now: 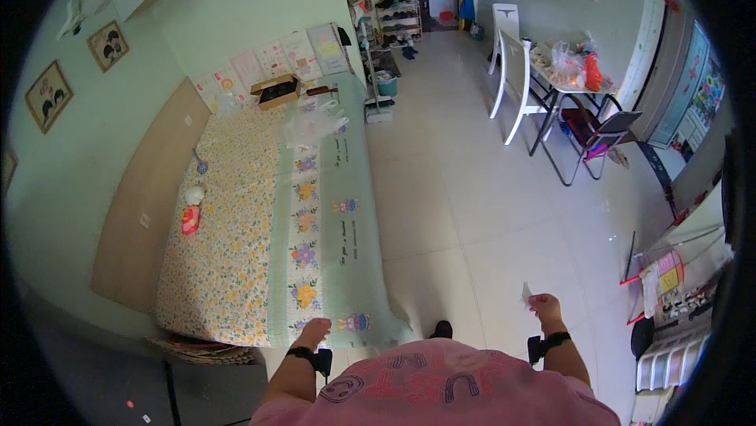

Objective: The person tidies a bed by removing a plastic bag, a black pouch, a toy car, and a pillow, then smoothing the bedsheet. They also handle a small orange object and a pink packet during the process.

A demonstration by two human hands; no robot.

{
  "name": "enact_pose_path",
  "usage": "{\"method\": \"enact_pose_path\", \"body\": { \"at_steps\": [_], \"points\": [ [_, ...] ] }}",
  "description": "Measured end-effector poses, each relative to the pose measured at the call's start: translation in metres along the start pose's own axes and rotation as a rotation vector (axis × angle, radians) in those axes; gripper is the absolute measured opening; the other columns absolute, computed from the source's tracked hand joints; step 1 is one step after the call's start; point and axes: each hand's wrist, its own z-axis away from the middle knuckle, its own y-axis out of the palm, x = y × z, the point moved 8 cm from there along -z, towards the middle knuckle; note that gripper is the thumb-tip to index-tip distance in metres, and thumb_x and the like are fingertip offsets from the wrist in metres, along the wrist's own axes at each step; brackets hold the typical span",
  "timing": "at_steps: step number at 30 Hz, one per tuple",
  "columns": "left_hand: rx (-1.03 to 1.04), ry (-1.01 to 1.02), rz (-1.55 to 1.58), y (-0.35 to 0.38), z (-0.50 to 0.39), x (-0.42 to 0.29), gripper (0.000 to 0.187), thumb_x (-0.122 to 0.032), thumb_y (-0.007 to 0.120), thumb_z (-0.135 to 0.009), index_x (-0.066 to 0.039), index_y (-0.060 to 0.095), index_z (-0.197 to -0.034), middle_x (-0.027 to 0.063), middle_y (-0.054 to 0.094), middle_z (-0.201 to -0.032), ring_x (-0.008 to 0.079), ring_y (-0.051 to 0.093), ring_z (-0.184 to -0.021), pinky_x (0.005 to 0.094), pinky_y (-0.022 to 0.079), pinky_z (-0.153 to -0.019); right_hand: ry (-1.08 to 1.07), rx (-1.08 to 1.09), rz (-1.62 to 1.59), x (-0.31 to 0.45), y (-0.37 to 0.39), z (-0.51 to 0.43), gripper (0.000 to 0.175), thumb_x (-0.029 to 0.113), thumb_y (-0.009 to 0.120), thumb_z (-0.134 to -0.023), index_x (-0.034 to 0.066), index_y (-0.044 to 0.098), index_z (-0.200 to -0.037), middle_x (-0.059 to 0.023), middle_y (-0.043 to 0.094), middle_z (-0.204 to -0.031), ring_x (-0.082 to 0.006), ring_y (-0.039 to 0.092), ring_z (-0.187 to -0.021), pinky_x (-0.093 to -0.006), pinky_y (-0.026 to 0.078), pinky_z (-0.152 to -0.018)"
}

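Out to the right, over the tiled floor [422, 190], my right hand [544, 308] pinches a small white piece of tissue or thin plastic [525, 294] between thumb and fingers. My left hand [316, 331] is at the near edge of the bed [348, 260], with its fingers curled. Nothing shows in it, though its palm side is hidden. Black straps with small boxes circle both wrists. A floral sheet [230, 231] and a green patterned cover lie on the bed.
An opened cardboard box [280, 98] and clear plastic bags [313, 126] lie at the bed's far end. A red packet [190, 220] is near the headboard [144, 207]. White chairs [512, 71], a folding chair [596, 131] and a laden table [567, 80] stand right. Shelving [673, 361] is near right.
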Motion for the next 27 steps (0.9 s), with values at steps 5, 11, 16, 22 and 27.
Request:
{"method": "enact_pose_path", "body": {
  "at_steps": [5,11,16,22,27],
  "points": [
    [-0.246,-0.12,0.156,-0.026,0.007,-0.021,0.017,-0.025,0.054,-0.091,-0.01,0.061,-0.095,0.0005,0.062,-0.085,0.0164,0.062,-0.077,0.0345,0.05,-0.064,-0.167,0.087,0.062,0.13,0.029,-0.126,0.014,0.013,0.069,-0.081,0.0011,0.065,-0.087,-0.0045,0.064,-0.071,-0.0111,0.056,-0.058,-0.0253,0.043,-0.051],
    [-0.406,-0.337,0.358,-0.076,-0.022,-0.05,0.033,-0.018,0.054,-0.094,0.0,0.056,-0.121,0.0151,0.064,-0.11,0.0253,0.065,-0.092,0.0393,0.055,-0.074,-0.284,0.121,-0.003,0.268,0.131,-0.245,0.016,0.009,0.066,-0.084,0.0,0.064,-0.098,-0.0045,0.064,-0.079,-0.0125,0.056,-0.064,-0.0267,0.047,-0.056],
    [-0.603,-0.355,0.565,-0.139,-0.104,-0.111,0.028,-0.017,0.052,-0.094,-0.002,0.057,-0.116,0.0129,0.065,-0.104,0.0244,0.065,-0.087,0.0356,0.055,-0.07,-0.267,0.184,-0.016,0.357,0.207,-0.334,0.018,0.009,0.064,-0.085,-0.001,0.064,-0.1,-0.0042,0.063,-0.078,-0.012,0.055,-0.062,-0.0266,0.047,-0.055],
    [-0.171,-0.071,0.48,-0.205,-0.265,-0.291,0.029,-0.025,0.052,-0.094,-0.006,0.057,-0.116,0.0076,0.064,-0.093,0.0214,0.062,-0.08,0.0305,0.05,-0.064,-0.274,0.124,-0.05,0.448,0.237,-0.424,0.016,0.01,0.062,-0.087,-0.001,0.063,-0.099,-0.0049,0.063,-0.078,-0.0114,0.056,-0.06,-0.0251,0.047,-0.054],
    [-0.444,0.047,0.445,-0.221,-0.33,-0.451,0.039,-0.03,0.06,-0.092,-0.007,0.053,-0.123,0.0074,0.064,-0.099,0.0208,0.062,-0.086,0.0347,0.05,-0.075,-0.245,0.112,-0.1,0.504,0.266,-0.528,0.015,0.01,0.062,-0.087,0.0,0.062,-0.098,-0.0042,0.062,-0.078,-0.0115,0.056,-0.061,-0.0251,0.048,-0.055]
  ]
}}
